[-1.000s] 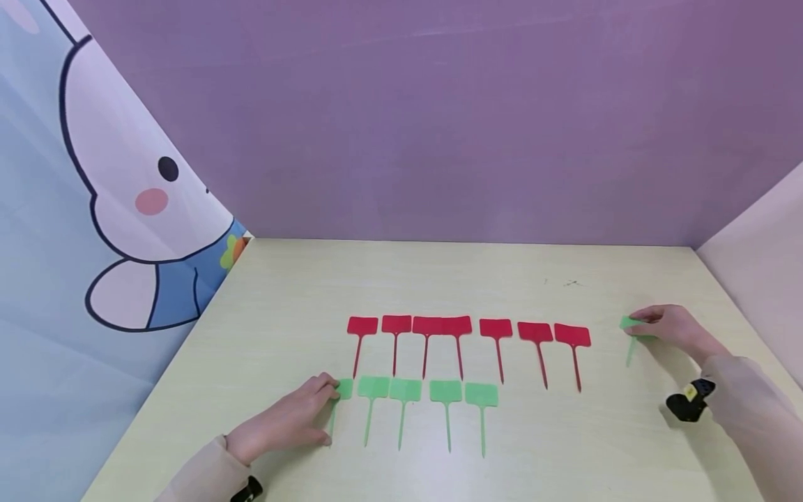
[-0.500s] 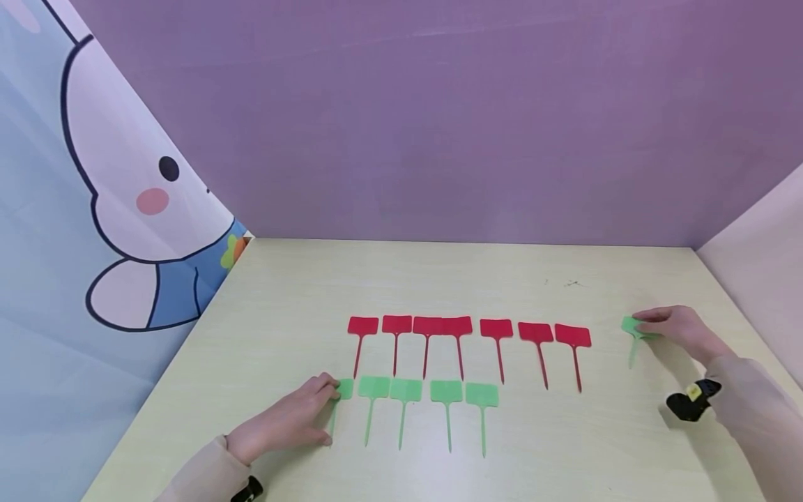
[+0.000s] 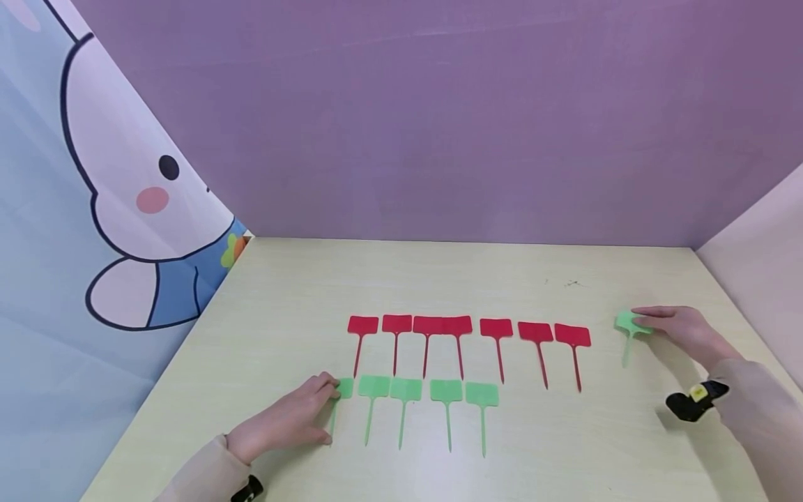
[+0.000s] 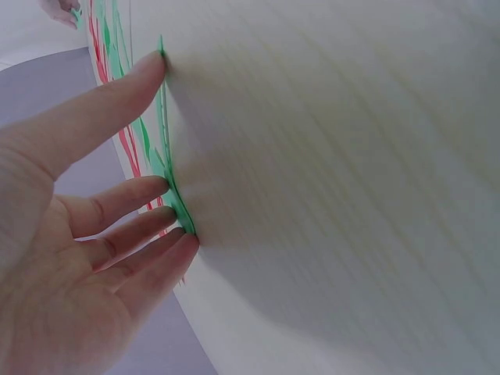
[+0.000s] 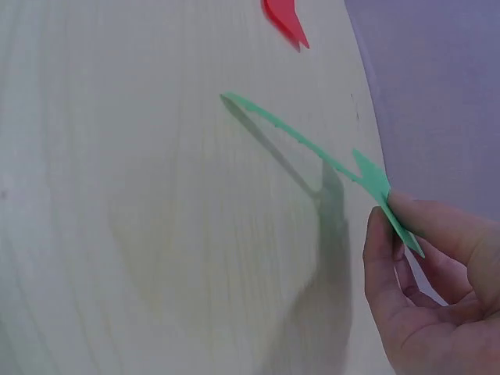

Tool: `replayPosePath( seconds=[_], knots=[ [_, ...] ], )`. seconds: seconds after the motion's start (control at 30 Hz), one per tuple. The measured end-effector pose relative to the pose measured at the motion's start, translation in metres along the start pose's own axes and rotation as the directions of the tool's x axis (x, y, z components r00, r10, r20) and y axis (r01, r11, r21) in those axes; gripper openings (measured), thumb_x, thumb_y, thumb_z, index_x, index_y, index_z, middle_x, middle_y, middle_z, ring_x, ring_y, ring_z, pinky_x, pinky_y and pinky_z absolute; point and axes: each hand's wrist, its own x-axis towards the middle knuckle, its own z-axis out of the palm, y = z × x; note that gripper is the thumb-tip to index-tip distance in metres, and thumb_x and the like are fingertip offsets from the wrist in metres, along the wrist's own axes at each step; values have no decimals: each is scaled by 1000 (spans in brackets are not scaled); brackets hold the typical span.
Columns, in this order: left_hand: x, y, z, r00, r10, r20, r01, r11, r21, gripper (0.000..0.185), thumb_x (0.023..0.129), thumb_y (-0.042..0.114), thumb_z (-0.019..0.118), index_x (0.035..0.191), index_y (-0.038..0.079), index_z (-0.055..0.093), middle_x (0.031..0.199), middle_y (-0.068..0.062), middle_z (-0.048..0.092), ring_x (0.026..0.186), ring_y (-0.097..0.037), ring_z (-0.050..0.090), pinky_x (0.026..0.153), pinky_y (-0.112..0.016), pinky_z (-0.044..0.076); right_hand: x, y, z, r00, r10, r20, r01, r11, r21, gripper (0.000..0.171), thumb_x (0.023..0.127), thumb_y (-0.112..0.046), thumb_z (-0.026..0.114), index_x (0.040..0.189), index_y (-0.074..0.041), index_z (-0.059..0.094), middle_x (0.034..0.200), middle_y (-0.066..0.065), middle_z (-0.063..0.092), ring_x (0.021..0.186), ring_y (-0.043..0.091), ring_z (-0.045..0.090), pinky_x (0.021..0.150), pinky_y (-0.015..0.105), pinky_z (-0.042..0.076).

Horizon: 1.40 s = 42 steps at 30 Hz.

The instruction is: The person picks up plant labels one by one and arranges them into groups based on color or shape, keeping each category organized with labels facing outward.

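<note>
From the head view, your right hand (image 3: 680, 329) has just lifted the loose green tag (image 3: 629, 325) a little, right of the red tags (image 3: 467, 326); nothing blocks the green row (image 3: 426, 390).

At the left wrist, your left hand (image 4: 86, 258) lies flat, fingers on the end tag (image 4: 173, 195).

At the right wrist, your hand pinches the tag's head, stem off the worktop (image 5: 156, 234).

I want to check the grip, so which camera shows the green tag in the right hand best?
The right wrist view: the green tag fills the frame, its head pinched by the right hand, stake off the table. The head view shows it small and far right. The left wrist view shows only a speck.
</note>
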Motion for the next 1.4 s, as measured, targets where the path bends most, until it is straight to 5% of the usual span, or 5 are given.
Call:
replayPosePath(
  seconds=[0.1, 0.3, 0.97, 1.27, 1.4],
  knots=[
    [0, 0, 0, 1000, -13, 8, 13, 1000, -3, 55, 66, 25, 76, 108, -3, 53, 117, -11, 43, 108, -24, 43, 91, -36, 41, -2, -2, 0, 999, -33, 12, 31, 989, 143, 37, 82, -30, 62, 114, -10, 61, 96, -28, 50, 86, -14, 47, 73, 11, 45],
    [1, 0, 0, 1000, -21, 18, 21, 1000, -9, 55, 66, 25, 76, 108, -2, 53, 117, -11, 43, 108, -24, 43, 91, -37, 41, -6, -9, 3, 997, -71, 36, 58, 956, 288, 17, 83, -18, 61, 99, -20, 68, 91, -27, 54, 82, -10, 53, 72, 14, 48],
    [0, 0, 0, 1000, 1, -4, -1, 1000, 2, 56, 65, 24, 77, 107, -4, 54, 116, -12, 43, 108, -25, 44, 91, -37, 41, -15, -34, 29, 991, -110, 73, 77, 933, 352, 16, 83, -11, 61, 92, -22, 68, 89, -17, 62, 79, 0, 59, 72, 21, 50],
    [1, -1, 0, 1000, -6, 0, 6, 1000, -7, 56, 64, 24, 77, 106, -4, 54, 116, -12, 44, 108, -26, 44, 91, -38, 40, -18, -45, 43, 990, -102, 101, 70, 957, 281, 30, 83, -15, 62, 109, 0, 61, 90, -15, 60, 80, 1, 58, 74, 23, 50],
    [1, -1, 1, 1000, -5, -5, 5, 1000, -4, 56, 64, 24, 77, 106, -4, 54, 116, -12, 44, 109, -26, 44, 92, -38, 40, -19, -49, 50, 990, -96, 108, 62, 957, 284, 28, 82, -15, 62, 107, -2, 63, 90, -16, 59, 80, 0, 57, 74, 23, 50]
  ],
)
